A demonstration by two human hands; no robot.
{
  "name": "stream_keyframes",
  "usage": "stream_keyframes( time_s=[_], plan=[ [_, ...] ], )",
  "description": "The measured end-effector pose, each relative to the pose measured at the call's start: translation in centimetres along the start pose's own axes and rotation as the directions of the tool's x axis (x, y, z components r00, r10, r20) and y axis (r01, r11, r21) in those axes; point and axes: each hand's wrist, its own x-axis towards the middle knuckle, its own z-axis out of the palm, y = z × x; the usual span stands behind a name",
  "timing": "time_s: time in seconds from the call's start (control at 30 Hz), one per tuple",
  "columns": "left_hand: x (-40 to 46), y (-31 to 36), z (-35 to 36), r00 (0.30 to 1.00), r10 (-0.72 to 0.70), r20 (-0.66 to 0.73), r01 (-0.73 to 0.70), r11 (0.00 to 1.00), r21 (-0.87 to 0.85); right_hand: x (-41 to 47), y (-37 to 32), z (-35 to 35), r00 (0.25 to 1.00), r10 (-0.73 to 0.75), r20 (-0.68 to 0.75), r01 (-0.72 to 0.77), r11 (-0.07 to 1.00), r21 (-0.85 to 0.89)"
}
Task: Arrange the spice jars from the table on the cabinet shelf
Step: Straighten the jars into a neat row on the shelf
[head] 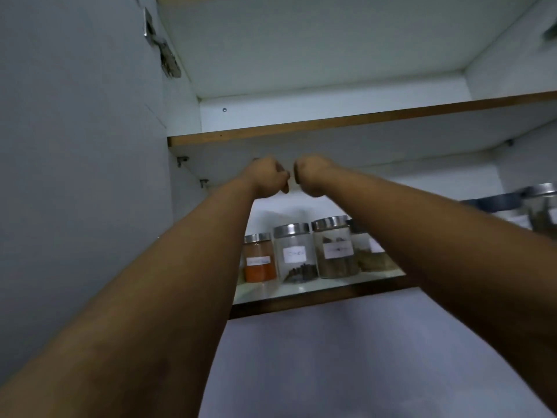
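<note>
White cabinet walls fill the frame, with an open door point(75, 146) at the left and two shelves edged in brown. On the lower shelf point(301, 292), centre of the frame, four spice jars stand in a close row: an orange-filled jar point(259, 257), a jar with dark bits point(297, 254), a brown-filled jar point(336, 248) and a fourth jar point(372, 251) partly hidden by the right forearm. Another jar point(544, 206) sits at the right edge beside a dark pan point(494, 202).

Both arms reach up above the row. The left hand point(266, 178) and right hand point(313, 178) are clenched into fists, almost touching, and seem to hold nothing, though the palms are hidden.

Judging from this, lowering the forearms carelessly could knock the jars over or off the shelf's front edge.
</note>
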Motion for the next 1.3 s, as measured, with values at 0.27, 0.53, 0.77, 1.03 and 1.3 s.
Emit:
stream_keyframes(
  time_s=[0.27,0.53,0.77,1.03,1.3],
  plan=[
    [0.1,4.5,3.8,0.965,0.063,0.256,-0.151,0.927,0.343,-4.2,4.9,-0.1,0.967,-0.041,0.252,0.063,0.995,-0.078],
    [1.1,1.5,7.0,0.966,0.059,0.252,-0.164,0.895,0.416,-1.6,4.6,4.0,0.921,-0.082,0.380,0.150,0.977,-0.153],
    [3.3,-3.1,9.8,0.982,0.025,0.186,-0.070,0.968,0.241,3.0,4.2,8.0,0.901,-0.069,0.428,0.191,0.949,-0.249],
    [6.0,-5.4,12.9,0.982,-0.002,0.190,-0.046,0.967,0.251,5.3,3.5,11.6,0.911,-0.027,0.412,0.189,0.915,-0.358],
    [6.4,-6.2,13.9,0.988,0.054,0.146,-0.092,0.958,0.271,5.8,3.6,12.8,0.939,-0.060,0.339,0.189,0.913,-0.362]
  ],
)
